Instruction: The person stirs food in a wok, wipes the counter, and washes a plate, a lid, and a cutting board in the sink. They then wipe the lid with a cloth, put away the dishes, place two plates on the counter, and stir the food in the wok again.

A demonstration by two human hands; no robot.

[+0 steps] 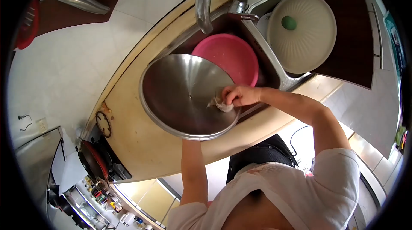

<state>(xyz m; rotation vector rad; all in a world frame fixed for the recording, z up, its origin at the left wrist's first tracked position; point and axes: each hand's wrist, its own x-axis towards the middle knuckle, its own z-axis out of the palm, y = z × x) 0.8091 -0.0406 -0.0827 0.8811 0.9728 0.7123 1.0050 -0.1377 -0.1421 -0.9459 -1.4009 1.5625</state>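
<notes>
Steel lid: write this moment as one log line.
right hand: cloth pressed on lid | left hand: hidden behind lid | pink basin: in sink

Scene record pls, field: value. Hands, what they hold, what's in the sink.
right hand: closed on a cloth, pressed to the steel pan's inner face
steel pan: tilted over the sink, left compartment
left hand: hidden behind the pan; left forearm runs under its rim
pink basin: in left compartment, behind the pan
white lid: green knob, over right compartment
faucet: spout above pink basin
</notes>
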